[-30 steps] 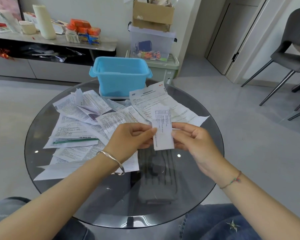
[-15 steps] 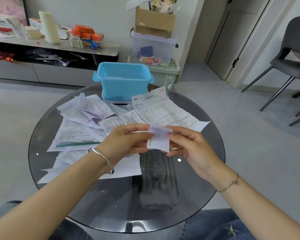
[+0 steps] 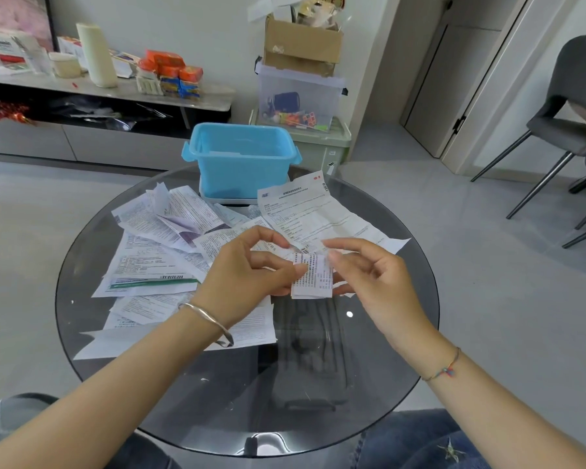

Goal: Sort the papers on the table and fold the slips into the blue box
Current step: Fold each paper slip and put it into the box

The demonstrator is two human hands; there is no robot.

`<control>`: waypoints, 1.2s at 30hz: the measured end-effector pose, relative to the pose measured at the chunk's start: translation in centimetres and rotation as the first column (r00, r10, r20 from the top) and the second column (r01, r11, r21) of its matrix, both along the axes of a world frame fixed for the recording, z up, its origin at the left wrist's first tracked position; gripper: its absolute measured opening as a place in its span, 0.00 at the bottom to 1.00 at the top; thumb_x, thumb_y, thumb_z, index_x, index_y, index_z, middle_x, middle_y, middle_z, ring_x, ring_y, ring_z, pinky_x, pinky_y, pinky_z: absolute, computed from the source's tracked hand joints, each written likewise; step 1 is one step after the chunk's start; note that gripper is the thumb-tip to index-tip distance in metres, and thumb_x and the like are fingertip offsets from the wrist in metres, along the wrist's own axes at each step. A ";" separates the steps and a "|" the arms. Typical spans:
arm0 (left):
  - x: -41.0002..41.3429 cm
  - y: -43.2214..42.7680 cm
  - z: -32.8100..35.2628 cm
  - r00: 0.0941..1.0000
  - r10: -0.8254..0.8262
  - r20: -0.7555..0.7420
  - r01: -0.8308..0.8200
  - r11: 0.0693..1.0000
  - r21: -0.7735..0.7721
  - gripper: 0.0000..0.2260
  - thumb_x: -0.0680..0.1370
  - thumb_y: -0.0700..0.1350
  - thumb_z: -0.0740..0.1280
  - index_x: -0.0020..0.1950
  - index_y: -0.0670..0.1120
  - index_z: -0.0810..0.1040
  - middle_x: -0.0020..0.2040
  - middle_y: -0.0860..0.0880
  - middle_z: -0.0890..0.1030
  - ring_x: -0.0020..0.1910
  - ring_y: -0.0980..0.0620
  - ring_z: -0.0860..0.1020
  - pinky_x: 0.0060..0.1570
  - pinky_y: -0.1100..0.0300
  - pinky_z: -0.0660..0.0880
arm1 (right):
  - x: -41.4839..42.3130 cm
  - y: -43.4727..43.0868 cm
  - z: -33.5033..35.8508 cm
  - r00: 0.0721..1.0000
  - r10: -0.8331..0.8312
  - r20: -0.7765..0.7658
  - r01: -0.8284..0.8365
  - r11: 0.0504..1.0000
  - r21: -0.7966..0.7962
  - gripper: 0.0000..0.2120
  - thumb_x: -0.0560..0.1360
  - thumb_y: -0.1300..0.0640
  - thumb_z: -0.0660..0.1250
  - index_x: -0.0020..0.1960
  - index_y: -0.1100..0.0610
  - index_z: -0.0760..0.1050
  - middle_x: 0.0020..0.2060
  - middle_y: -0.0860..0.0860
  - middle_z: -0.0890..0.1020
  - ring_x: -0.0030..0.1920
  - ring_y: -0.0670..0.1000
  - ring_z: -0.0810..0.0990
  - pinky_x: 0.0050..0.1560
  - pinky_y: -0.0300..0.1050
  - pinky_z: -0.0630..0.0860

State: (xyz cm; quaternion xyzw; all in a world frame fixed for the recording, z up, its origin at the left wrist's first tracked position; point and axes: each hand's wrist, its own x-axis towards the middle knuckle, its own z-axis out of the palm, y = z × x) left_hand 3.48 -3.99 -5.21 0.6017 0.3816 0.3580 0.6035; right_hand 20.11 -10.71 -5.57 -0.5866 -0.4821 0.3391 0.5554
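Note:
A small white slip (image 3: 312,277), folded in half, hangs above the middle of the round glass table (image 3: 403,350). My left hand (image 3: 247,275) pinches its left edge. My right hand (image 3: 376,282) holds its right edge with thumb and fingers. The open blue box (image 3: 241,164) stands on its lid at the far side of the table. A pile of printed papers (image 3: 149,258) covers the table's left half, and one large creased sheet (image 3: 318,214) lies to the right of the box.
A dark table base shows through the glass under my hands. Beyond the table stand a low sideboard (image 3: 99,96) with boxes and a stack of storage bins (image 3: 301,96). A grey chair (image 3: 575,123) is at the right.
The slip was flat and upright a second ago; both hands have folded it in half, so it now looks shorter. The hands stay at the table's middle.

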 end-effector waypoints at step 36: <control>0.0 1.6 -0.8 0.995 0.028 -0.096 -0.008 0.979 0.203 0.02 0.70 0.43 0.75 0.39 0.46 0.83 0.34 0.49 0.84 0.34 0.56 0.81 0.39 0.65 0.79 | -0.4 1.6 -0.2 0.988 0.025 0.153 -0.017 0.999 -0.050 0.04 0.73 0.61 0.71 0.41 0.54 0.82 0.37 0.48 0.85 0.40 0.47 0.83 0.45 0.37 0.79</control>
